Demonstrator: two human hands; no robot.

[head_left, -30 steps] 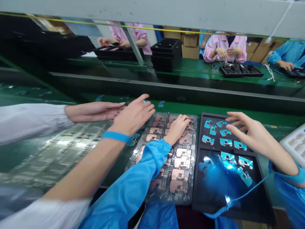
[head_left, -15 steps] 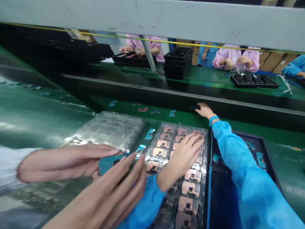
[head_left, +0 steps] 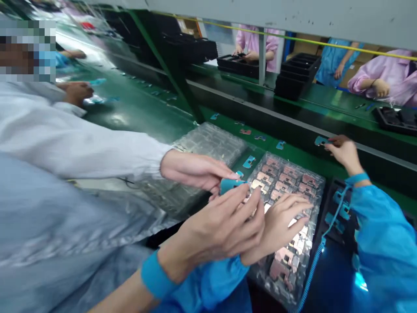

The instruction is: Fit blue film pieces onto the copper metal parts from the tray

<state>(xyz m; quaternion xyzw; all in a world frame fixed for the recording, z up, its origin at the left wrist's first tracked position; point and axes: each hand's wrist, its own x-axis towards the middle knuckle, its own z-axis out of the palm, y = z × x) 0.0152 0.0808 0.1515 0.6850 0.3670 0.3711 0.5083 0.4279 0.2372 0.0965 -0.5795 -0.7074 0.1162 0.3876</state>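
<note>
My left hand (head_left: 283, 221), in a blue sleeve, rests over a clear plastic tray (head_left: 314, 178) with rows of copper-coloured boards; its fingers are stretched out and hold nothing visible. Up at the black ledge, my right hand (head_left: 345, 152) pinches a small teal circuit board (head_left: 321, 140). A blue band with a coiled cord (head_left: 314, 265) circles that wrist. A co-worker's white-sleeved hand (head_left: 195, 169) and banded hand (head_left: 221, 217) hold another teal board (head_left: 230, 186) in front of my left forearm, hiding part of the tray.
Several loose boards lie along the green bench, such as a teal board (head_left: 249, 162) and a reddish one (head_left: 245, 131). Stacked clear trays (head_left: 208, 139) stand left. A dark bin (head_left: 332, 234) with teal boards is at right. People work behind stacked black trays (head_left: 296, 74).
The view has swung left, shifting things rightward and showing more of the co-worker. My right hand now holds up a teal board at the ledge. My left hand stays on the tray.
</note>
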